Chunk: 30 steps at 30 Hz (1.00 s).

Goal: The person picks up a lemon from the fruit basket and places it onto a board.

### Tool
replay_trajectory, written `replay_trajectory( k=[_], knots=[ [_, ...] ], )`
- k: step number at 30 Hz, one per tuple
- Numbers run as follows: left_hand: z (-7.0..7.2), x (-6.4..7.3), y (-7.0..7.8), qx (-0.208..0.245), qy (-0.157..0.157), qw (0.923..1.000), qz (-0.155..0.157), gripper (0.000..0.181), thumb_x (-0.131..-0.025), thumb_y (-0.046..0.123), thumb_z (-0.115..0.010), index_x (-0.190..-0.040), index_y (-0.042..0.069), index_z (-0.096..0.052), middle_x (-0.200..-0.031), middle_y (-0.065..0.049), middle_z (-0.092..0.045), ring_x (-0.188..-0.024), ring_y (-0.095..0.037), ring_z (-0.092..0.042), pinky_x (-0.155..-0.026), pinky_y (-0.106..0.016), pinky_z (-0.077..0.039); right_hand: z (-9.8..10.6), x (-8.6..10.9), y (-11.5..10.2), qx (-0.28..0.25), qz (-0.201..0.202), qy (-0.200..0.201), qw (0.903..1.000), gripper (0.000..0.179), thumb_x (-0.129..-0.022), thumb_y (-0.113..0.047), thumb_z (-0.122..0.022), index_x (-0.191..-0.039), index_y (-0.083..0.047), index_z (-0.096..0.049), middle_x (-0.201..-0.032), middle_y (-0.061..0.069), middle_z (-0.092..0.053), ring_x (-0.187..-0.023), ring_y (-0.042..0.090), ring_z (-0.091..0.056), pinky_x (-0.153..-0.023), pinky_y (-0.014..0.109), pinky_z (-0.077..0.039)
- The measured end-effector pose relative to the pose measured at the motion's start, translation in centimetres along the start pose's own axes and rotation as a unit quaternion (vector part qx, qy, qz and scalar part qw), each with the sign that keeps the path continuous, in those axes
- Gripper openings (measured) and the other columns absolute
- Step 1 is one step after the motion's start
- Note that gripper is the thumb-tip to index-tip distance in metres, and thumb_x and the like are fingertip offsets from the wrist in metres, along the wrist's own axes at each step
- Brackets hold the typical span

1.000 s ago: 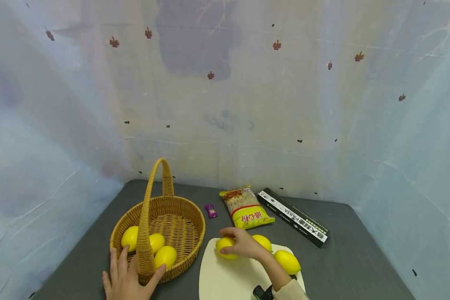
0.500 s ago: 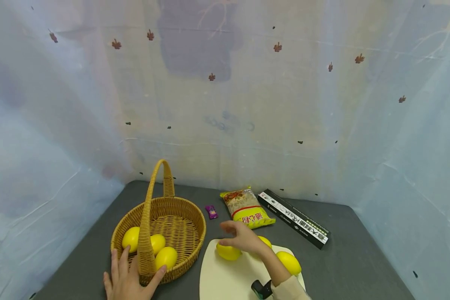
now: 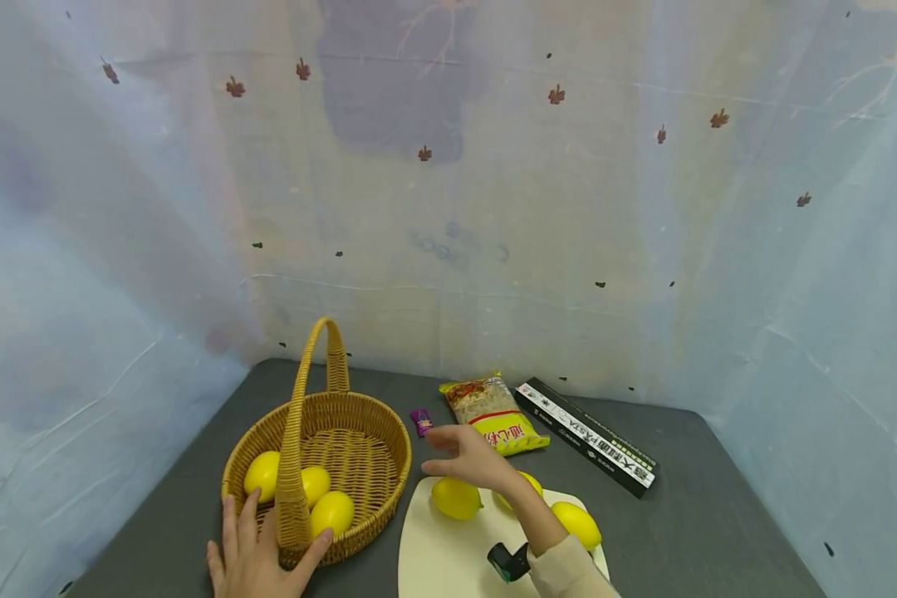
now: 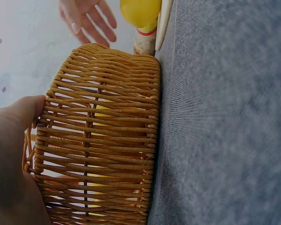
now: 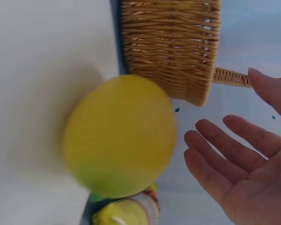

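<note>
My left hand (image 3: 257, 552) holds the near rim of a wicker basket (image 3: 377, 502), its fingers spread on both sides of the handle's base and its thumb at the rim in the left wrist view. Three lemons, one of them nearest the thumb (image 3: 332, 513), lie inside the basket. My right hand (image 3: 467, 457) hovers above a lemon (image 3: 456, 500) on a cream cutting board (image 3: 437, 556). In the right wrist view its fingers are spread apart from that lemon (image 5: 119, 138), holding nothing. Two more lemons (image 3: 577, 525) sit along the board's right side, one partly behind the right wrist.
Beyond the board lie a yellow bag of pasta (image 3: 493, 415) and a long black pasta box (image 3: 586, 436). A small purple wrapped sweet (image 3: 421, 421) is between basket and bag. A black object (image 3: 508, 562) shows by the right sleeve. A patterned curtain (image 3: 448, 208) rises behind the grey table (image 3: 703, 515).
My right hand has let go of the lemon on the board and lifted up and slightly left. That lemon now lies a little further right and turned. The left hand stays at the basket.
</note>
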<state>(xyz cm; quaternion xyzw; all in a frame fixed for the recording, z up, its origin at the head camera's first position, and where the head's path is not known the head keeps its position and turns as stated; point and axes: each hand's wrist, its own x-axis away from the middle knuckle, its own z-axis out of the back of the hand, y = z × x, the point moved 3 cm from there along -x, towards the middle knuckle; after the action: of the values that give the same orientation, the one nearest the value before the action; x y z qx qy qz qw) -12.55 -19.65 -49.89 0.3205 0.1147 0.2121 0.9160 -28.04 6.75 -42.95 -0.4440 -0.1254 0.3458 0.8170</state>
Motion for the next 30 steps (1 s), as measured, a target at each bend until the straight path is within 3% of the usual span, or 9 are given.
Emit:
replay_trajectory(
  k=[9,17,30],
  knots=[
    [0.0,0.0,0.0,0.002,0.005,1.0,-0.003,0.101,-0.077,0.077,-0.065,-0.139,-0.002,-0.051,-0.157,-0.027,-0.017,-0.15,-0.04,0.015,-0.11,-0.075,0.007,-0.3,-2.0,-2.4,0.003,0.022,-0.015,0.9996,0.045,-0.094,-0.016,-0.07,-0.133,0.005,-0.06,-0.132,0.022,-0.062,-0.123,0.038,-0.058,-0.104,0.05,-0.047],
    [0.0,0.0,0.0,0.001,0.007,1.0,-0.002,0.101,-0.077,0.076,-0.066,-0.138,-0.003,-0.051,-0.157,-0.027,-0.017,-0.15,-0.039,0.016,-0.111,-0.074,0.008,-1.1,-3.9,-3.8,0.01,0.012,-0.017,0.9997,0.037,-0.094,-0.02,-0.072,-0.127,-0.004,-0.068,-0.123,0.009,-0.069,-0.111,0.025,-0.066,-0.089,0.025,-0.055],
    [-0.1,0.0,-0.1,-0.006,0.011,0.9999,0.0,0.102,-0.078,0.077,-0.064,-0.136,-0.005,-0.052,-0.157,-0.026,-0.017,-0.15,-0.038,0.016,-0.112,-0.072,0.009,-3.3,-7.8,-6.2,0.022,0.02,-0.037,0.9989,0.041,-0.094,-0.021,-0.072,-0.13,-0.003,-0.065,-0.123,0.009,-0.069,-0.107,0.017,-0.067,-0.085,0.021,-0.055]
  ],
)
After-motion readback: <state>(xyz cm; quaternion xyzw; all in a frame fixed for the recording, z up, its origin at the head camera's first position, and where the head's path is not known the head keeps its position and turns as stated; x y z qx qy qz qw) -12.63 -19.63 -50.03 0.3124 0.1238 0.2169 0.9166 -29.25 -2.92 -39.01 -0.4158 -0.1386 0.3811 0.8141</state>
